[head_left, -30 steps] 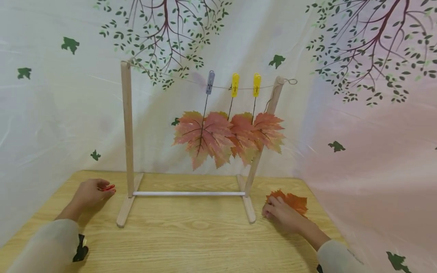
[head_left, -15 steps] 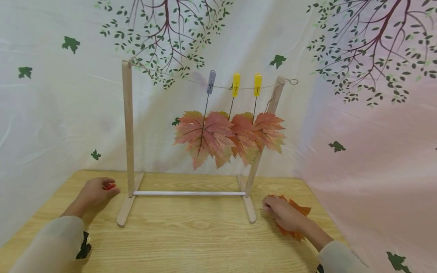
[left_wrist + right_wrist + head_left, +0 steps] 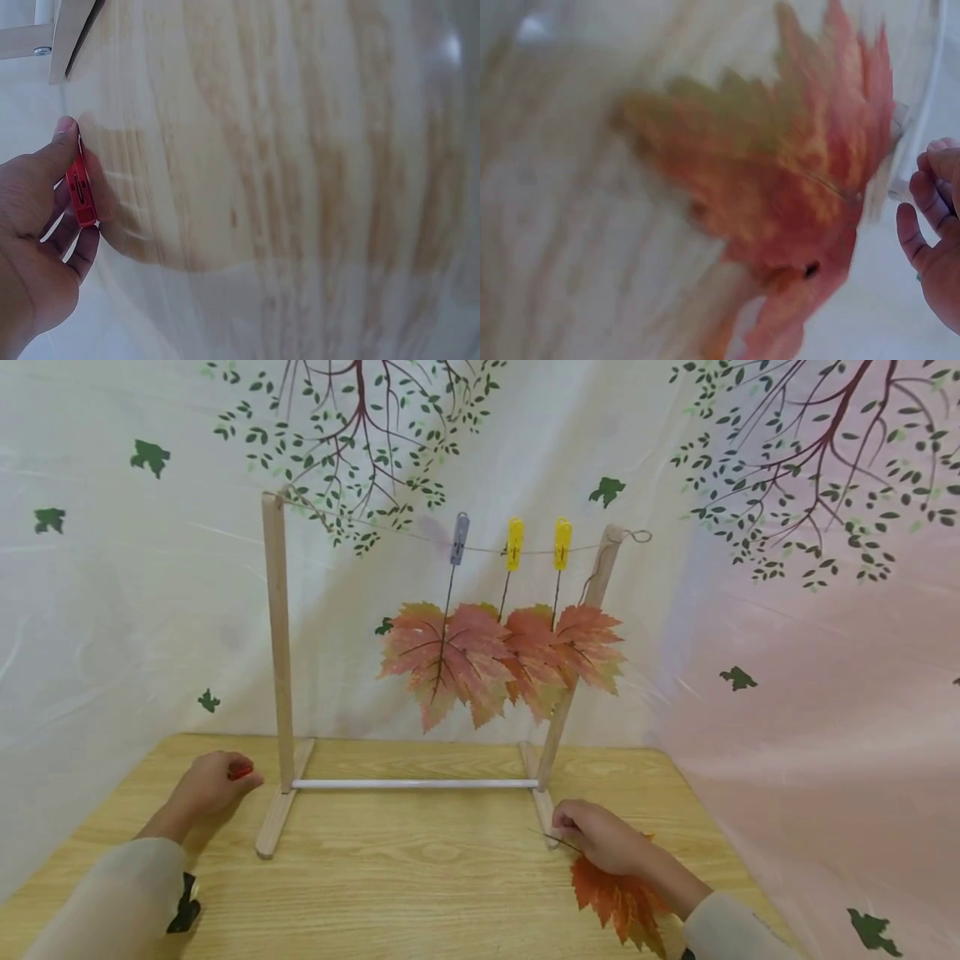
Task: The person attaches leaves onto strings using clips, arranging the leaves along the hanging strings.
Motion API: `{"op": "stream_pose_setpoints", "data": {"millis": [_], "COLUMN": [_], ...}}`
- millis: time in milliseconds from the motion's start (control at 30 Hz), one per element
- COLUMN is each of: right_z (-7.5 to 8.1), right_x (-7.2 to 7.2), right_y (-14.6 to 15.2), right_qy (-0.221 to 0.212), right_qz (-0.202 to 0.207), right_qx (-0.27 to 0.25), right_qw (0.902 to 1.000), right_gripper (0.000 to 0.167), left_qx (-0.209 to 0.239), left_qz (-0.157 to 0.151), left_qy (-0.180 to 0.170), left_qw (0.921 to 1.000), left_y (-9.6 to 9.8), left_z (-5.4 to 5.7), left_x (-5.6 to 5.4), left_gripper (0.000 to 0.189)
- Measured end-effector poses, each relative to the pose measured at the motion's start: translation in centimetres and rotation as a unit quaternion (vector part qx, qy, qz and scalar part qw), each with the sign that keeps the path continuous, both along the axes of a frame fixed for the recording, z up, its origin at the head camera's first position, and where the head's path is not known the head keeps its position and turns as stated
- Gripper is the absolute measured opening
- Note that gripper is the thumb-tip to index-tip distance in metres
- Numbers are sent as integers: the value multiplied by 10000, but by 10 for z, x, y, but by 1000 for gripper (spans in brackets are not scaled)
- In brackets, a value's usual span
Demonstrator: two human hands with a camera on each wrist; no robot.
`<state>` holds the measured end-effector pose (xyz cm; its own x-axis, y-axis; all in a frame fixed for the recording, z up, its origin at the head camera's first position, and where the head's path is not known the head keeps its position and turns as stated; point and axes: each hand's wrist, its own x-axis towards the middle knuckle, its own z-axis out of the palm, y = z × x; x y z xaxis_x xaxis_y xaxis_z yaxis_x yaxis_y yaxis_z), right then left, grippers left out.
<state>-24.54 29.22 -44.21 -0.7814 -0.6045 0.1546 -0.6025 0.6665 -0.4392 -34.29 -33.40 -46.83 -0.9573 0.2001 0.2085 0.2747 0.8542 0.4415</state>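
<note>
My left hand (image 3: 208, 785) is at the table's left side, left of the wooden stand. Between its thumb and fingers it holds a small red clothespin (image 3: 81, 191). On the other side, my right hand (image 3: 606, 839) pinches the thin stem of an orange-red maple leaf (image 3: 617, 902) beside the stand's right foot. The stem's end pokes out left of the fingers, and the leaf hangs below the hand, partly covered by hand and wrist. In the right wrist view the leaf blade (image 3: 780, 180) is blurred and fills the middle.
A wooden stand (image 3: 277, 643) with a white crossbar (image 3: 416, 785) carries a string. One grey clothespin (image 3: 459, 539) and two yellow clothespins (image 3: 514, 544) (image 3: 562, 544) hold maple leaves (image 3: 450, 652) by their stems, towards the right. Behind is a printed curtain (image 3: 360, 610).
My right hand has taken the leaf by its stem and drawn it left and nearer to me, swinging the blade round. The left hand shifted slightly right, the clothespin turning in its fingers.
</note>
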Motion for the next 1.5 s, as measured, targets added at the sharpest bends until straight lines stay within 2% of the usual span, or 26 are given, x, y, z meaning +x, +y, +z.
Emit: {"op": "stream_pose_setpoints", "data": {"millis": [167,567,700,933,1100,1333,1500], "right_z": [-6,-5,-3,3,10,25,35], "right_x": [0,-1,-1,-3,-5,-5,-6], "right_y": [0,4,3,-5,-16,-34,-48], "right_qy": [-279,-419,-345,-47,211,105,263], "right_qz": [-92,-60,6,160,314,339,388], "right_qx": [84,213,211,49,-165,-338,-518], "right_qw": [9995,9989,9992,9998,9991,9988,9976], "right_gripper": [1,13,14,10,12,15,16], "left_qx": [-14,-15,-10,93,140,409,665], "left_qz": [40,176,130,105,50,-52,129], "left_qy": [22,36,178,270,527,842,1065], "left_qw": [10000,9998,9998,9995,9985,9956,9920], "left_y": [1,-3,-8,-8,-6,-2,8], "left_z": [2,5,6,18,25,34,46], "left_x": [2,4,5,12,18,26,34], "left_gripper": [43,46,43,37,30,29,29]}}
